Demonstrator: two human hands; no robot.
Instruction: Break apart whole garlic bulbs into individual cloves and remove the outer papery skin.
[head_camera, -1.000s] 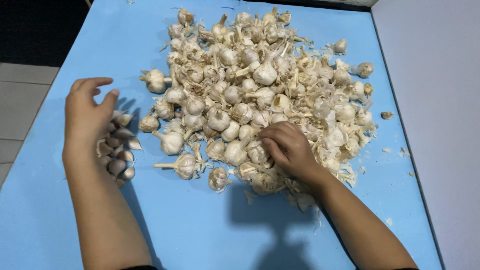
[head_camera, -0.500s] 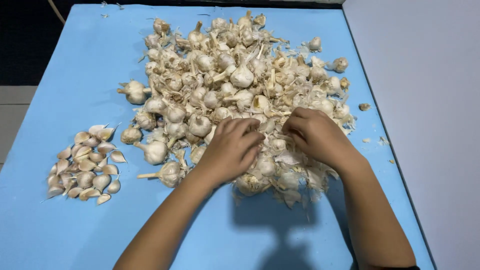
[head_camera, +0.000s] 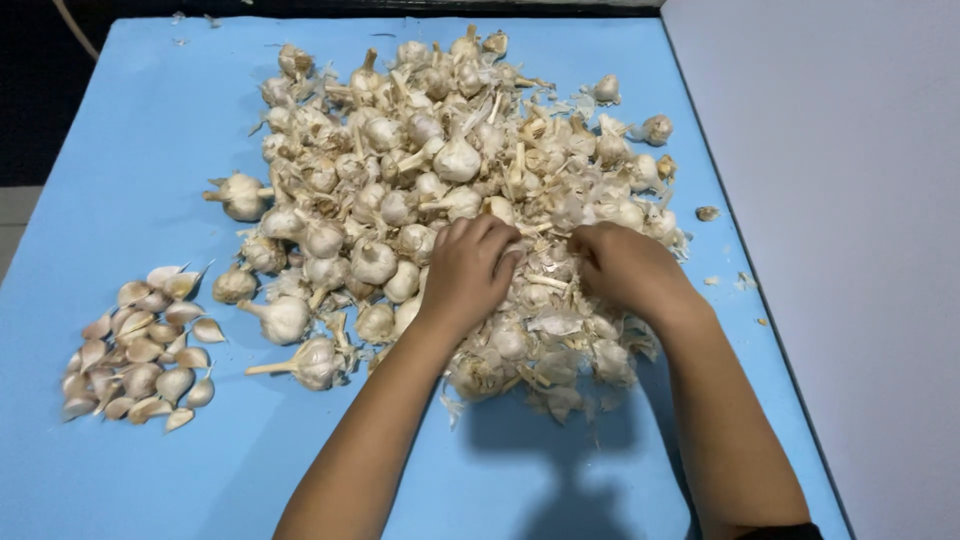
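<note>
On the blue table (head_camera: 130, 150), both hands (head_camera: 545, 268) curl, grip unclear, into one garlic heap (head_camera: 430, 170) beside roughly twenty-five loose cloves (head_camera: 140, 345).

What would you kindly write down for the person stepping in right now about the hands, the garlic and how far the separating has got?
Left hand: curled, knuckles up, on the near middle of the garlic heap; what it grips is hidden.
Right hand: also curled on the heap, just right of the left; grip hidden.
Blue table: big heap of whole bulbs and loose papery skins in the centre.
Done: small pile of separated cloves at the near left.
Left: most bulbs remain whole.
</note>
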